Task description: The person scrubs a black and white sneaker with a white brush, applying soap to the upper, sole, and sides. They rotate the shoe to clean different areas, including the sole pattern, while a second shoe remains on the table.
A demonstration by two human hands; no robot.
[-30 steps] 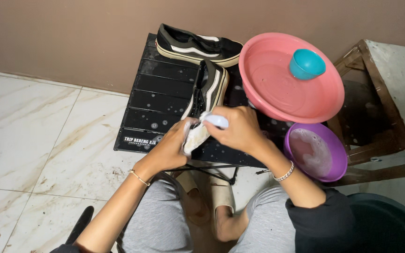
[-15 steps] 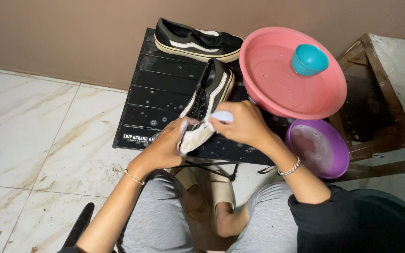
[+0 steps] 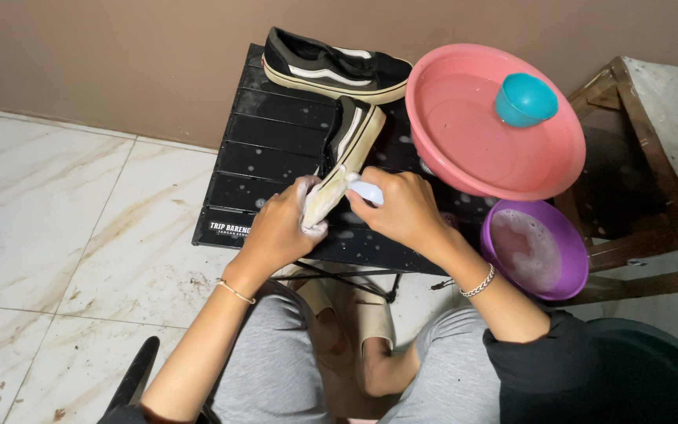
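While gripped, shoe point(image 3: 347, 153) toe-down between both hands.

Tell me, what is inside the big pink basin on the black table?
Inside the pink basin there is shallow clear water, and a small teal cup lies in it near the far rim. What the cup holds cannot be seen, and it hides the basin floor beneath it.
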